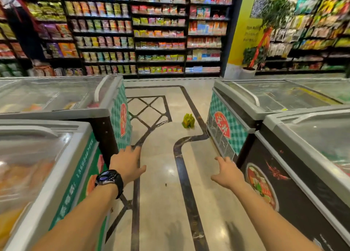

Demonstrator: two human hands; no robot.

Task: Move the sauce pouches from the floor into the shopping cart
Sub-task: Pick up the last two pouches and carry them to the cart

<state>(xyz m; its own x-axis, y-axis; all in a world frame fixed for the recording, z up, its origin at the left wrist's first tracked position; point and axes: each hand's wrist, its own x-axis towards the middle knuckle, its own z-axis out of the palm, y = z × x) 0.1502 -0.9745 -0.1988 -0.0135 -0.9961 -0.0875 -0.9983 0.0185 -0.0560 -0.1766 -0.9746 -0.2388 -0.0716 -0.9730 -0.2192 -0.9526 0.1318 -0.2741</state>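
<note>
a small cluster of yellow-green plastic sauce pouches (188, 121) is seen lying on the glossy beige stone floor (161, 194), well ahead of both hands and near the middle of the aisle. the cluster is set just beside a dark marble inlaid band (184, 175) that curves toward the right. the left hand (128, 163) is stretched forward above the floor, palm down, with its fingers loosely spread and the thumb held out to the side; a black round-faced wristwatch (109, 177) is worn on that wrist. the right hand (226, 172) is likewise held out palm down, its fingers relaxed and slightly parted, apart from the pouches. the aisle is flanked by grey-rimmed, glass-lidded chest freezers (303, 137) on either side, their ends covered in green chequered panels with red ovals. tall black shelves (161, 33) packed with colourful packets are seen along the back wall, and a green potted plant (251, 61) in a white pot is placed at their right end.
</note>
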